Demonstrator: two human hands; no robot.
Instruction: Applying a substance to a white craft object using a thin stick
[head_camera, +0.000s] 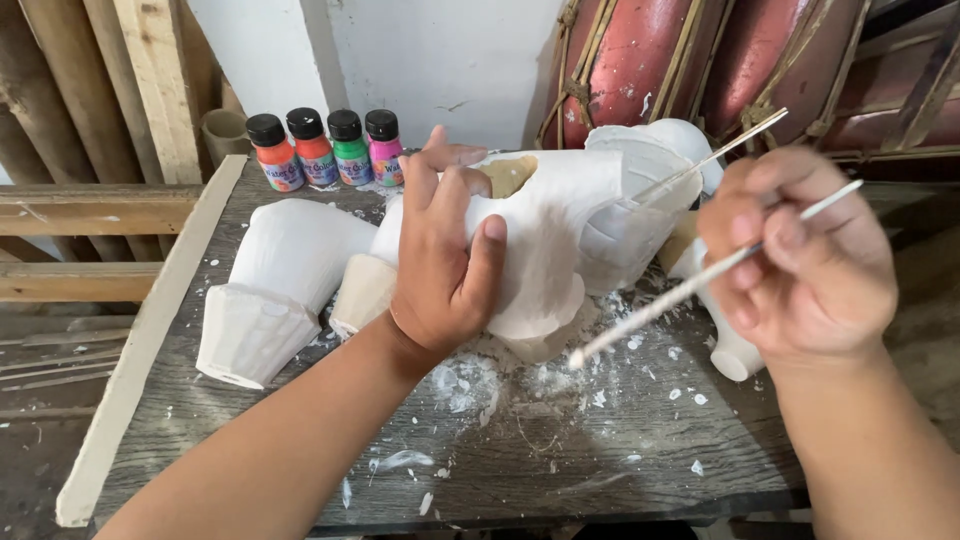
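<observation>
White-primed and chunky, the carved figure (545, 235) lies across the middle of the grey wooden table (560, 470), and your left hand (440, 260) is on it, fingers spread over the top, thumb pressed on its near side. Your right hand (800, 255) hovers just right of the figure, fingers pinched shut on a thin brush (690, 285) whose white tip points down beside the figure's base. A second thin stick (715, 155) pokes up from a clear cup (630, 235) behind the figure. Near of the figure the boards lie open to the front edge, only flecked with white paint chips (470, 385). Left of it, a pale wooden strip (150, 330) runs along the table's side. Behind the figure, at the back left corner, four small paint bottles (325, 150) with black caps stand in a row: orange, red-orange, green, pink, each with a coloured label.
</observation>
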